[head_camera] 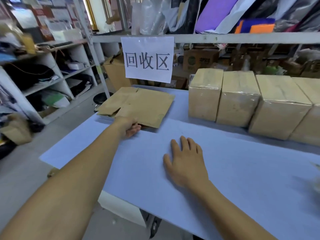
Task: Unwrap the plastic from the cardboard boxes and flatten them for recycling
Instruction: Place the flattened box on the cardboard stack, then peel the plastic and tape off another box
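**Flat one parked on the stack, wrapped ones waiting**

The left hand (130, 129) reaches out to the near edge of the flattened brown cardboard sheets (138, 105), fingers curled under that edge so it looks like a grip, though the fingertips are hidden beneath. The right hand (186, 161) lies palm-down with fingers spread on the pale blue table top (242, 179), holding nothing.

Reads like the tail end of one round: a flattened box is being set on or squared up with the pile at the far left of the table, right under the white paper sign with black Chinese characters (148, 58). The row of upright tan cardboard boxes in shiny clear plastic wrap (239, 97) stands along the far right, well apart from both hands. Next move probably means letting go of the pile, pulling the nearest wrapped box to the bare middle of the table, and finding a loose seam in the film.

Room is a cluttered storeroom: grey metal shelving (225, 38) behind with more cartons and coloured fabric rolls, white cubby shelves (57, 73) on the left.
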